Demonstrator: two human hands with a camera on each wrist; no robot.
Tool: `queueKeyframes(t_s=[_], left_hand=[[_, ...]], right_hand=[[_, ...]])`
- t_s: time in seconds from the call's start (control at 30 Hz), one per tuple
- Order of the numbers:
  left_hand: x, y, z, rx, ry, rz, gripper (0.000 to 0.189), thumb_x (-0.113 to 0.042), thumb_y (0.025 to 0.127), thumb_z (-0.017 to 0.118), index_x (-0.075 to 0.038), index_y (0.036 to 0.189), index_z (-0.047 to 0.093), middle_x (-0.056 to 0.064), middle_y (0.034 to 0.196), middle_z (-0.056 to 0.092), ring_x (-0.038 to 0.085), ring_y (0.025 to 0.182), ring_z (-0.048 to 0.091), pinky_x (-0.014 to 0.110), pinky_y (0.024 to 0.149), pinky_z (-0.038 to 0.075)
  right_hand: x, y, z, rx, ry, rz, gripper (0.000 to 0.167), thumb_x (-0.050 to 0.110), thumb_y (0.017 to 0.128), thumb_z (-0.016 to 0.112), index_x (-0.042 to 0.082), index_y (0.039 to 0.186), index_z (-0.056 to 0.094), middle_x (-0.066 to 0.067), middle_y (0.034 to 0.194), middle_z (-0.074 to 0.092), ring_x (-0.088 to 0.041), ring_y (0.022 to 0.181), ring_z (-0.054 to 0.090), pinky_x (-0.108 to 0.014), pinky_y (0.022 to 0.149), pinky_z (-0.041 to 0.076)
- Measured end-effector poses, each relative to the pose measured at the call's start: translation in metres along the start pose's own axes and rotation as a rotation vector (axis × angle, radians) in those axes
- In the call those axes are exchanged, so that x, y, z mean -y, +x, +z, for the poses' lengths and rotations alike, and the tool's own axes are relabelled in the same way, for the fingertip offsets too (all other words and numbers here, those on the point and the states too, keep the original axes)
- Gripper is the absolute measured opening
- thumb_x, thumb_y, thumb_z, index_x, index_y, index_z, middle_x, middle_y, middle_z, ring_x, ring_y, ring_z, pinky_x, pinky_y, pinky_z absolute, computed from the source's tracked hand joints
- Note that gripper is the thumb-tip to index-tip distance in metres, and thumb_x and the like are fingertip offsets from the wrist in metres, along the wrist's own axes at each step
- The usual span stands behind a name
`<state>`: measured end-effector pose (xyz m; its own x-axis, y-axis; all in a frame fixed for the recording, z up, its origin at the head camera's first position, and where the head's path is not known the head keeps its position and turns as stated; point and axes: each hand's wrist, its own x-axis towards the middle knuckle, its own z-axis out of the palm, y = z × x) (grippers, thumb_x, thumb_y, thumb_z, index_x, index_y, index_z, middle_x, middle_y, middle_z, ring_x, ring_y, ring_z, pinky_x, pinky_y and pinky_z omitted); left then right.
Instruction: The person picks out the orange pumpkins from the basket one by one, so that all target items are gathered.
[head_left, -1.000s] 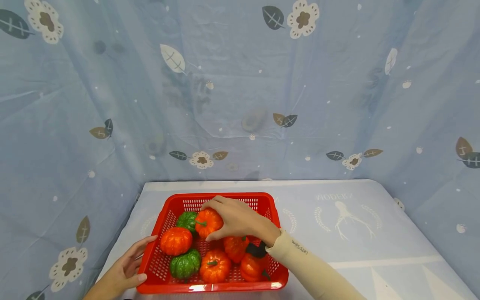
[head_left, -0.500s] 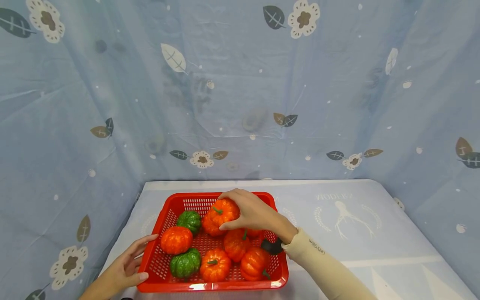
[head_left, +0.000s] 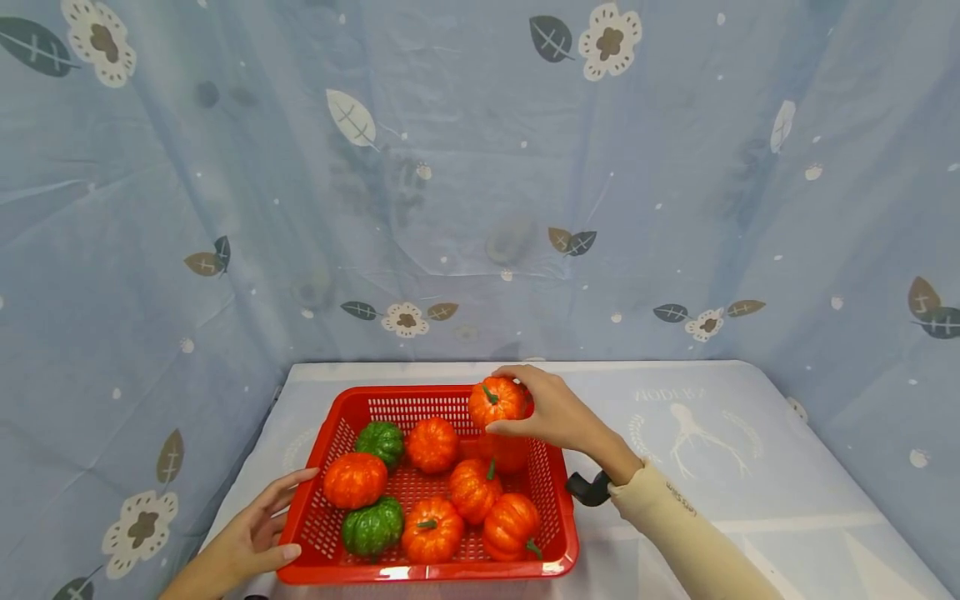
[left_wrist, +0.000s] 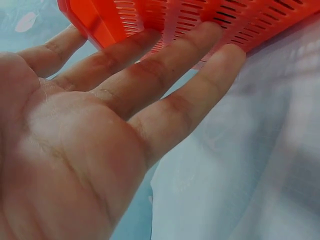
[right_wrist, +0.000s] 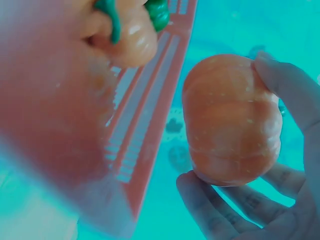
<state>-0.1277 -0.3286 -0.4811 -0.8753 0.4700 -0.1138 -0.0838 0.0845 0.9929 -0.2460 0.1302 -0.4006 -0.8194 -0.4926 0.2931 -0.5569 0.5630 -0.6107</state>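
Observation:
My right hand [head_left: 551, 412] pinches an orange toy pumpkin [head_left: 495, 402] with a green stem, up over the back right corner of the red plastic basket [head_left: 427, 572]. In the right wrist view, thumb and fingers clasp opposite sides of that pumpkin [right_wrist: 232, 120]. Fairly straight fingers of my left hand [head_left: 247, 533] lie against the basket's left side, its thumb by the front left corner. The left wrist view has these fingers [left_wrist: 175, 110] at the slotted basket wall [left_wrist: 182, 25]. Inside the basket sit several orange pumpkins [head_left: 432, 445] and two green ones [head_left: 372, 527].
The basket stands on a table with a pale patterned cloth [head_left: 720, 475], which stretches away to the right. Behind and at both sides hangs a blue curtain [head_left: 465, 208] with flowers and leaves. A black curved piece [head_left: 588, 489] shows at my right wrist.
My right hand has carried the pumpkin rightward and up, from the basket's back middle to its back right corner. Another orange pumpkin at the back is uncovered. My left hand stays at the basket.

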Motion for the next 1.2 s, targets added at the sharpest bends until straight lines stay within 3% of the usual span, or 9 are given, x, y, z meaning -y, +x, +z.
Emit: queueKeyframes(t_s=[0.27,0.33,0.5,0.77,0.93,1.2], left_hand=[[-0.001,0.000,0.000,-0.028,0.006,-0.041,0.076,-0.002,0.101,0.060,-0.016,0.162,0.018,0.011,0.160,0.032,0.006,0.125,0.058,0.047,0.095,0.056],[-0.001,0.000,0.000,-0.018,0.003,-0.036,0.076,-0.001,0.101,0.059,-0.016,0.162,0.017,0.008,0.159,0.033,0.006,0.125,0.058,0.047,0.095,0.055],[-0.001,-0.001,-0.001,0.007,-0.001,-0.022,0.077,0.000,0.101,0.058,-0.017,0.163,0.015,-0.013,0.149,0.041,0.004,0.127,0.056,0.045,0.097,0.055],[0.000,-0.001,-0.004,0.040,-0.029,-0.030,0.074,-0.001,0.104,0.055,-0.022,0.163,0.015,-0.011,0.152,0.039,0.006,0.128,0.057,0.045,0.098,0.054],[-0.001,-0.002,-0.004,0.046,-0.030,-0.031,0.073,-0.001,0.104,0.053,-0.022,0.163,0.015,-0.013,0.150,0.040,0.007,0.128,0.056,0.045,0.098,0.054],[0.000,0.000,-0.005,0.059,-0.053,-0.031,0.073,-0.001,0.105,0.052,-0.024,0.163,0.015,-0.015,0.148,0.042,0.008,0.129,0.056,0.044,0.099,0.054]], right_hand=[[-0.029,-0.017,-0.018,-0.105,0.024,0.070,0.075,0.053,0.078,0.087,0.018,0.138,0.060,0.001,0.126,0.064,-0.018,0.099,0.065,-0.037,0.083,0.059],[-0.037,-0.022,-0.022,-0.137,0.023,0.087,0.074,0.053,0.078,0.087,0.018,0.138,0.060,0.001,0.125,0.065,-0.018,0.098,0.065,-0.039,0.082,0.060],[-0.057,-0.032,-0.031,-0.185,0.019,0.144,0.074,0.054,0.077,0.087,0.020,0.138,0.060,-0.002,0.126,0.065,-0.019,0.099,0.066,-0.038,0.083,0.059],[-0.088,-0.043,-0.040,-0.243,0.040,0.275,0.076,0.053,0.078,0.087,0.020,0.140,0.058,-0.006,0.129,0.064,-0.026,0.103,0.067,-0.041,0.082,0.060],[-0.108,-0.049,-0.041,-0.256,0.020,0.309,0.076,0.055,0.079,0.085,0.021,0.141,0.057,-0.007,0.133,0.063,-0.026,0.104,0.066,-0.042,0.083,0.058],[-0.135,-0.061,-0.039,-0.270,0.003,0.381,0.076,0.048,0.083,0.085,0.010,0.141,0.055,-0.015,0.137,0.060,-0.033,0.109,0.064,-0.046,0.087,0.056]])
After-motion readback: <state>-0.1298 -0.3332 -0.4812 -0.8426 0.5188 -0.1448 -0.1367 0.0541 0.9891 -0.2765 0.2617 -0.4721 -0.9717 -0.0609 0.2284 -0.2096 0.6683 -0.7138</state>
